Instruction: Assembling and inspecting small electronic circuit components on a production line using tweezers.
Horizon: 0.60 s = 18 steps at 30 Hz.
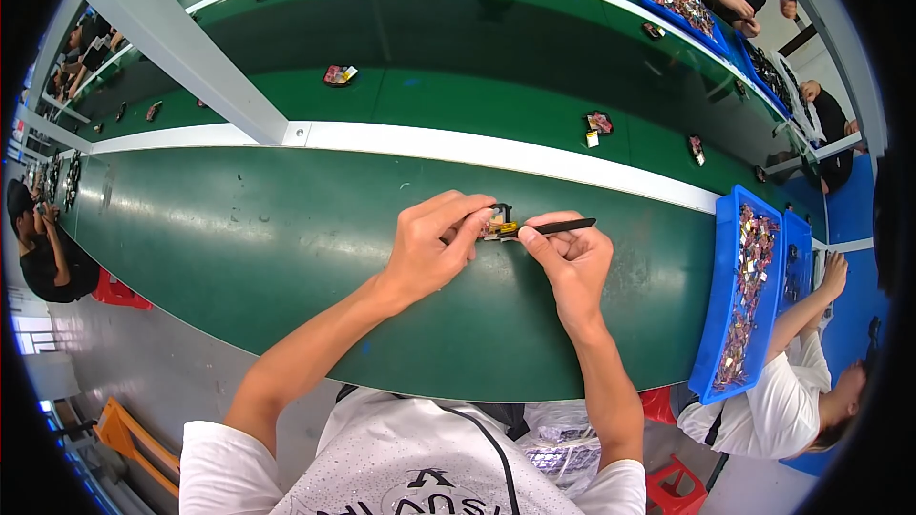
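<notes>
Over the green worktop (286,229), my left hand (434,240) is closed, its thumb and fingertips pinching a small electronic part (498,220) with a black frame and a yellow piece. My right hand (576,262) is closed around a slim black tool (565,226) that looks like tweezers. Its back end sticks out to the right past the fingers, and its front end points at the part. Both hands almost meet there. The fingertips partly hide the part, so its exact shape is unclear.
A blue tray (718,310) full of small reddish parts stands at the worktop's right end. Beyond a white rail (496,160), a green conveyor belt (458,48) carries several small assemblies. A grey post (196,52) rises at left. Co-workers sit on both sides and opposite.
</notes>
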Tool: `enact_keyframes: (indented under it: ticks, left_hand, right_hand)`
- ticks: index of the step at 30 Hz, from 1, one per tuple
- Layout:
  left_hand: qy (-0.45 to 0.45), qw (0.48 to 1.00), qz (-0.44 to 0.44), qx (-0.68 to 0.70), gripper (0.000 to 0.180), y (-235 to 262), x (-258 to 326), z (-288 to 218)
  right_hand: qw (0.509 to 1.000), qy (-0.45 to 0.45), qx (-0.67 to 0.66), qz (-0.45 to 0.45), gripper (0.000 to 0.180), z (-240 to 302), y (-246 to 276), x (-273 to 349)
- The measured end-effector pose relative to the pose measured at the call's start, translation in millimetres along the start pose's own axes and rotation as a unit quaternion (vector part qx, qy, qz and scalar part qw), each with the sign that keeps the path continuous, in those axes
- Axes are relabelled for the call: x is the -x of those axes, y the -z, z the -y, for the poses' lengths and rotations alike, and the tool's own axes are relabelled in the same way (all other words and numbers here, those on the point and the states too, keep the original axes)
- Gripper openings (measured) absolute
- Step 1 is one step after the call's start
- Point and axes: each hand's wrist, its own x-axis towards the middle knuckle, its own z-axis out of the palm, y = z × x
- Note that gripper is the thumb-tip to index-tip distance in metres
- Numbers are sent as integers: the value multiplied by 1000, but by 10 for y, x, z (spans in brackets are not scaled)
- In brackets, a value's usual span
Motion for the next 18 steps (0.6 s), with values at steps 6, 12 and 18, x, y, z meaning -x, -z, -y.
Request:
enact_keyframes:
  ticks: [6, 12, 18]
  left_hand:
    - [0, 1000, -1, 9, 18, 34, 14, -12]
    - [18, 999, 9, 42, 18, 73, 19, -24]
    - [94, 990, 10, 109, 18, 100, 5, -10]
  right_hand:
    - [1000, 10, 10, 5, 11, -22, -19, 7]
    - [1000, -18, 4, 13, 11, 70, -56, 34]
    - [1000, -29, -4, -1, 10, 45, -88, 29]
